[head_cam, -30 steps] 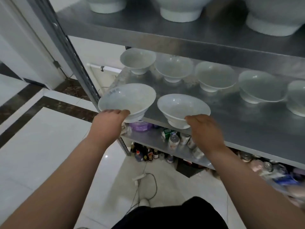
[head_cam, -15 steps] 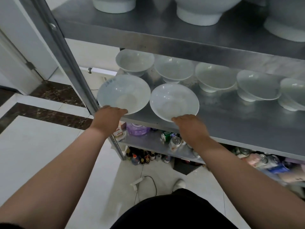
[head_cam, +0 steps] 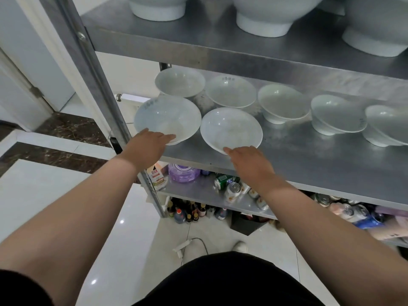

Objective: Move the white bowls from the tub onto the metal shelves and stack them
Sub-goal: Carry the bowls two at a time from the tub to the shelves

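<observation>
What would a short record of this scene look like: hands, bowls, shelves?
Left hand: fingers over near rim of left front white ceramic bowl
Right hand: fingertips at near rim of right front white ceramic bowl
Grip: thumbs hidden, unclear
Middle metal shelf: holds both front bowls, row of white bowls behind
Top metal shelf: larger white bowls
Lower shelf: drink cans, translucent purple container
</observation>
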